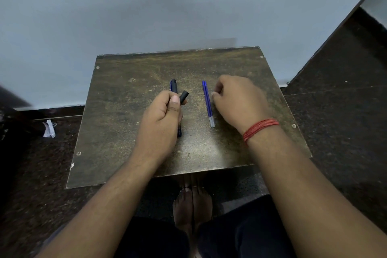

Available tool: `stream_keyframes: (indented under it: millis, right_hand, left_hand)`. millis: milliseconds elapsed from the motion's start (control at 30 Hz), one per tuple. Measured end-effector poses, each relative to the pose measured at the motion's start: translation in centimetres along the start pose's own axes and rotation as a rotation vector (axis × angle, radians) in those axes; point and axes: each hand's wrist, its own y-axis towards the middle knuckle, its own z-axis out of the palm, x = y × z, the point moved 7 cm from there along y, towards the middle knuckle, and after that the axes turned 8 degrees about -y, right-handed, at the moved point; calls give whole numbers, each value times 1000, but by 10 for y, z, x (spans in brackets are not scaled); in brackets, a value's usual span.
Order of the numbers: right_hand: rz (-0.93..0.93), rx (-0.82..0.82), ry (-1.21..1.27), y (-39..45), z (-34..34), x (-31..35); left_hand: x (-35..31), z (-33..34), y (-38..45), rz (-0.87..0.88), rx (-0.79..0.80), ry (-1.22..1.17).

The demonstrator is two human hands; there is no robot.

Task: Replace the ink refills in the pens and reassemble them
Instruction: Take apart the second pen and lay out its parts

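A short black tubular pen piece is gripped in the curled fingers of the left hand, above a dark blue-and-black pen lying on the worn brown board. The right hand is curled just beside two slim blue ink refills lying together on the board; whether they are touched cannot be told. Judged from this, disassembly is barely begun, and no refill is yet fitted.

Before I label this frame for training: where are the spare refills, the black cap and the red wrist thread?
spare refills (207,102): head view, mid-length.
black cap (184,96): head view, its side wall.
red wrist thread (259,129): head view, middle of the band.
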Motion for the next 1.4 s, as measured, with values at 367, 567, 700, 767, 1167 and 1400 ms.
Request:
stream_keyframes:
  millis: [367,567,700,767,1167,1400]
  right_hand:
    - [-13,100,-28,-4,10,11]
    - [-5,114,-60,-5,11,12]
    - [-18,108,-138,-6,11,17]
    - [-8,95,-178,-7,10,20]
    - [63,5,23,-2,-6,19]
    - [84,11,407,-11,-9,26]
  left_hand:
    - [1,0,1,7,0,-19]
    - [0,0,0,10,-5,-28]
    - [-2,0,0,5,-8,-39]
    - [-3,0,0,3,-10,-52]
    - [-4,-1,1,4,-12,-61]
    - [-3,-1,2,6,-22,-38]
